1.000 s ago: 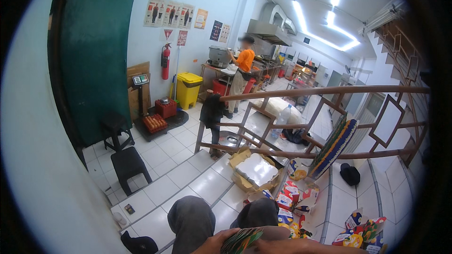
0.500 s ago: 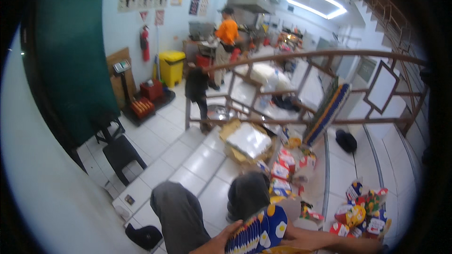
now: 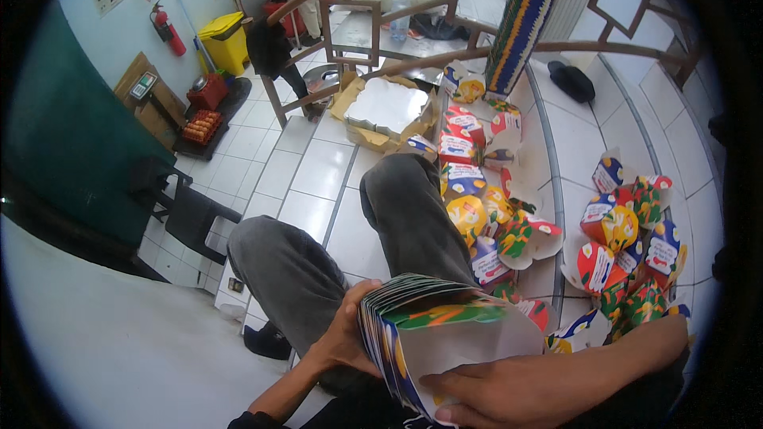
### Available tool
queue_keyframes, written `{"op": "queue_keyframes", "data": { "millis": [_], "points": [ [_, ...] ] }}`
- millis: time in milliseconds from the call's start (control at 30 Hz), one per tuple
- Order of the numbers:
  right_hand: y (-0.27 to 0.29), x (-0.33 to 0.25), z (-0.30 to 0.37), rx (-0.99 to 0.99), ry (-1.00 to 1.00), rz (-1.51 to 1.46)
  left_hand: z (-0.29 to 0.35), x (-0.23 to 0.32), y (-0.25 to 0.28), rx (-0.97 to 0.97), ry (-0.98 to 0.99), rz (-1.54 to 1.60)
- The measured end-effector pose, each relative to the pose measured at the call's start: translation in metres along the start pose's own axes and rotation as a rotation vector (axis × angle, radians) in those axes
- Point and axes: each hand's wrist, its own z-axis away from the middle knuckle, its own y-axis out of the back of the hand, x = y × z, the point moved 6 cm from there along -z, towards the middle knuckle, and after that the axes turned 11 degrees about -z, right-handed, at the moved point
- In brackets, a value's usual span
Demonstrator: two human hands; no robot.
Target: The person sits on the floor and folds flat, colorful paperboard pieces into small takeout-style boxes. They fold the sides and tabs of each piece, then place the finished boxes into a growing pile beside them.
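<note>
Above my lap, my left hand (image 3: 348, 334) is closed round the side of a thick stack of printed paperboard cartons (image 3: 385, 356), blue, yellow and green with egg-like spots. The front carton (image 3: 469, 342) stands partly opened out, its white inside facing up. Over its near edge lies my right hand (image 3: 517, 389), with thumb and fingers gripping the board. The lower ends of the stack are hidden by my hands and the picture's edge. Beside my right knee, several folded-up cartons (image 3: 462, 148) in red, yellow, blue and green are piled on the tiled step.
Another pile of formed cartons (image 3: 608, 226) lies on the step at my right. Ahead sits an opened brown box (image 3: 358, 133) holding flat white sheets (image 3: 387, 105). A brown metal railing (image 3: 469, 56), with a tall carton stack (image 3: 520, 32) leaning on it, crosses beyond. A black stool (image 3: 195, 218) stands left.
My view has tipped downward, bringing the stack and both hands higher in the picture. The front carton now shows its white inside, with my right hand at its near edge.
</note>
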Motion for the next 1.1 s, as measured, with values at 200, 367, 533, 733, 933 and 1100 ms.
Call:
{"op": "queue_keyframes", "data": {
  "millis": [200,367,533,733,933,1100],
  "points": [
    [-0.019,0.025,0.001,-0.071,0.077,0.128,0.02,-0.013,-0.014,-0.022,-0.018,0.0],
    [-0.014,0.048,-0.018,-0.053,0.067,0.412,0.021,-0.016,-0.021,-0.131,0.192,-0.086],
    [-0.018,0.057,-0.033,-0.038,0.032,0.513,0.018,-0.007,-0.024,-0.072,0.046,-0.161],
    [-0.026,0.06,-0.033,-0.051,0.082,0.629,0.012,-0.002,-0.021,-0.005,-0.008,-0.164],
    [-0.039,0.062,-0.032,-0.05,0.119,0.73,0.006,0.01,-0.021,-0.012,-0.043,-0.191],
    [-0.043,0.063,-0.034,-0.041,0.134,0.785,0.003,0.01,-0.019,-0.043,-0.009,-0.203]
  ]
}}
